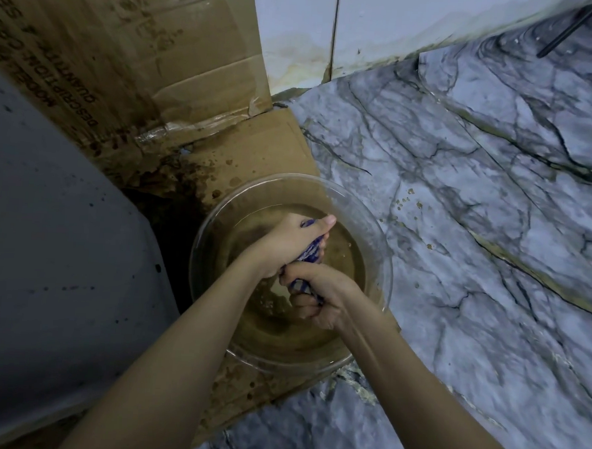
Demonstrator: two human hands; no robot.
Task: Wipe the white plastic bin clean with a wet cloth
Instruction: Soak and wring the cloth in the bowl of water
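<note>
Tightly, left hand (286,246) and right hand (323,296) clutch cloth (309,253) over bowl (378,228) — bin (46,245), cardboard (257,146) beside.

Left hand (286,246) ahead, right hand (320,296) nearer; fingers (300,305) of both curled round cloth (309,254).

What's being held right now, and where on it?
The blue-and-white cloth, bunched into a twist over the glass bowl: the left hand grips its far end, the right hand its near end. Only the middle shows between them.
</note>
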